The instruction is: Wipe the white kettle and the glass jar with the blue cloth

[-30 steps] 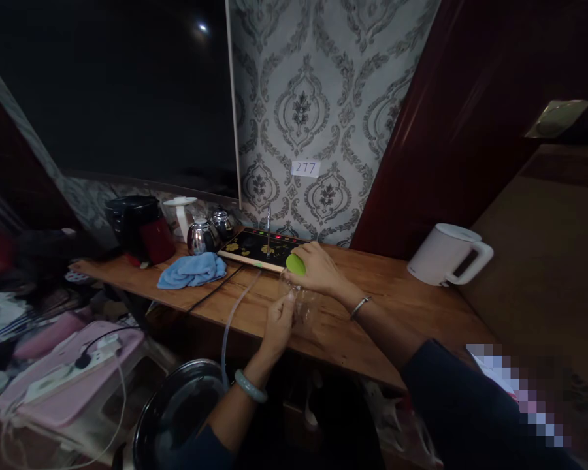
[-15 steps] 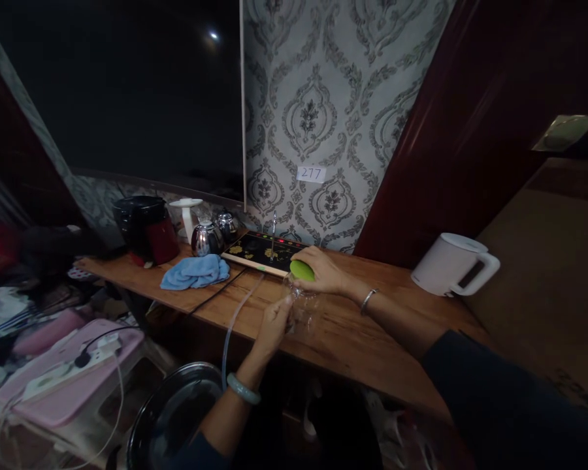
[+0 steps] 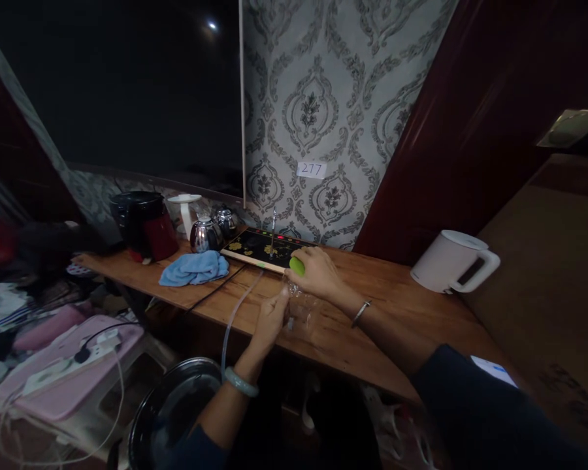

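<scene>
Green lid (image 3: 296, 265) half hidden under right hand (image 3: 316, 275).

Long wooden table (image 3: 372, 313) along the patterned wall; from the left there's a black-and-red pot (image 3: 144, 225), a white stand (image 3: 185, 210), two shiny little kettles (image 3: 210, 232), a crumpled blue cloth (image 3: 195, 268), a black tea tray (image 3: 267, 249), a clear glass jar (image 3: 301, 310); white electric kettle (image 3: 453, 261) sits well apart on the right.

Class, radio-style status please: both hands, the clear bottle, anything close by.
Left hand grips clear bottle on wooden counter. Right hand covers green cap. Tea tray just behind.
</scene>
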Motion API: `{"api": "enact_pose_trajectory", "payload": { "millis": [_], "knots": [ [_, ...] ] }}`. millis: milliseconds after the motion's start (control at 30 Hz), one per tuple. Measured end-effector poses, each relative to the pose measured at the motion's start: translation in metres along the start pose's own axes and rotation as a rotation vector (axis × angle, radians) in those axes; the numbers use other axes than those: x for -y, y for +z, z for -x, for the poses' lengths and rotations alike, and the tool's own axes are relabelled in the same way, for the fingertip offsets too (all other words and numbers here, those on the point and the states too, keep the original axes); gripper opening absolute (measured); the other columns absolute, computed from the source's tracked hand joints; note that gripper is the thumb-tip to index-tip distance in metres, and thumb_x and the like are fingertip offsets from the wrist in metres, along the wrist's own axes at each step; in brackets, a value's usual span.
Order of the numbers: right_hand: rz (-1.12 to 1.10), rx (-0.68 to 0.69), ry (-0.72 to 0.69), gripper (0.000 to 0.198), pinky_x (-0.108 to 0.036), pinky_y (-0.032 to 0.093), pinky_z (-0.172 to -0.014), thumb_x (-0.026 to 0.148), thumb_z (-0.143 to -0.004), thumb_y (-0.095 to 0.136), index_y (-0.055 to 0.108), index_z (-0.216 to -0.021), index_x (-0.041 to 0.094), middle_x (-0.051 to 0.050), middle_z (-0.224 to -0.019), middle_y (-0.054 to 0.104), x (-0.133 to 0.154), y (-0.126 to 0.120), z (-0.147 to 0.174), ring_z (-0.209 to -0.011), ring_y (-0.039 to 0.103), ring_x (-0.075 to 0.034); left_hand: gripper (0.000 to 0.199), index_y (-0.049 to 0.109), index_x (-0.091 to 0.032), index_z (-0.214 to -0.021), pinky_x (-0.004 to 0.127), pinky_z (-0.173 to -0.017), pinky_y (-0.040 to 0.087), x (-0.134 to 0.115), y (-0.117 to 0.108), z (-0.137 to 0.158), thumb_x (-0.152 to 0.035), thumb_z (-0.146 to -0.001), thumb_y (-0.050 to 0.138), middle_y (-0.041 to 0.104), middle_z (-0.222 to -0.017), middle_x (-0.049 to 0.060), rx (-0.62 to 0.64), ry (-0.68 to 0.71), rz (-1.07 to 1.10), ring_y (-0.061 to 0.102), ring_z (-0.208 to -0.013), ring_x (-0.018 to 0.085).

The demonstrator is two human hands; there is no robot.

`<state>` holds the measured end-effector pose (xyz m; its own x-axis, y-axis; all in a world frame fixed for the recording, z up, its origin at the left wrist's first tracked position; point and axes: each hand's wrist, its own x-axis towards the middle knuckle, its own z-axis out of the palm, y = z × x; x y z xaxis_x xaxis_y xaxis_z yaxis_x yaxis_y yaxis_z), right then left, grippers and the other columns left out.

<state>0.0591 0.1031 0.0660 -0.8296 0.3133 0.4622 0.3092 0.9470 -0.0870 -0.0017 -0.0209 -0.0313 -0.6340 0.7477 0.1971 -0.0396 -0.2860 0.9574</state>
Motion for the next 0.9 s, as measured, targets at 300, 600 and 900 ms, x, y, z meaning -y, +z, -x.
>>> {"api": "enact_pose_trajectory", "payload": {
  "millis": [300,600,900],
  "knots": [
    [-0.178,-0.093,-0.428,0.035,-0.042,0.049,-0.09,0.038,-0.086,0.06,0.066,-0.112,0.014,-0.013,-0.102,0.064,-0.036,0.005,-0.005,-0.096,0.055,-0.026,0.067,0.034,-0.021,-0.049,0.021,-0.04,0.015,-0.001,-0.005,-0.009,-0.079,-0.073,0.058,0.026,-0.041,-0.009,0.069,-0.055,0.05,0.023,-0.037,0.005],
    [-0.204,-0.144,-0.776,0.044,-0.05,0.048,-0.097,0.04,-0.086,0.057,0.059,-0.122,0.016,-0.016,-0.114,0.058,-0.043,-0.005,-0.007,-0.11,0.052,-0.029,0.066,0.034,-0.022,-0.049,0.022,-0.04,0.013,-0.004,-0.021,-0.017,-0.079,-0.072,0.058,0.025,-0.041,-0.009,0.099,-0.1,0.046,0.022,-0.037,0.004],
    [-0.941,-0.672,-0.054,0.033,-0.044,0.048,-0.096,0.041,-0.088,0.053,0.068,-0.111,0.022,-0.007,-0.11,0.069,-0.034,0.006,0.007,-0.104,0.062,-0.024,0.066,0.034,-0.022,-0.048,0.023,-0.041,0.015,-0.004,-0.022,-0.016,-0.079,-0.073,0.057,0.026,-0.041,-0.009,0.069,-0.06,0.029,0.022,-0.037,0.005]
  ]
}}
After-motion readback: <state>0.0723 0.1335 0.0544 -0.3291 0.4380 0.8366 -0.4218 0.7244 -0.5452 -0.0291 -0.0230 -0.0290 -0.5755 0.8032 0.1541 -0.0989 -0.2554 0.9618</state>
